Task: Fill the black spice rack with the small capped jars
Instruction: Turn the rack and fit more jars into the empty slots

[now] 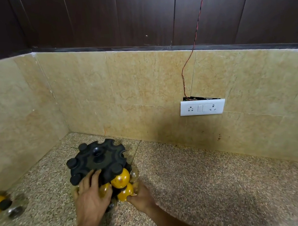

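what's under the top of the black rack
Jars hang below the rack top: two yellow jars, with clear ones beside them. The left hand covers the near-left side, so jars there are hidden. The far-side slots look empty.

A speckled grey-brown granite countertop runs into a corner formed by beige marble-look wall tiles. Near that corner stands a round black plastic spice rack with scalloped slots round its rim, its lower part hidden by hands, so its contact with the stone cannot be told. Well apart from it, at the left edge of the counter, lies a blurred cluster of loose small jars: 1 with yellow contents beside black caps, and at least 1 clear one on its side.
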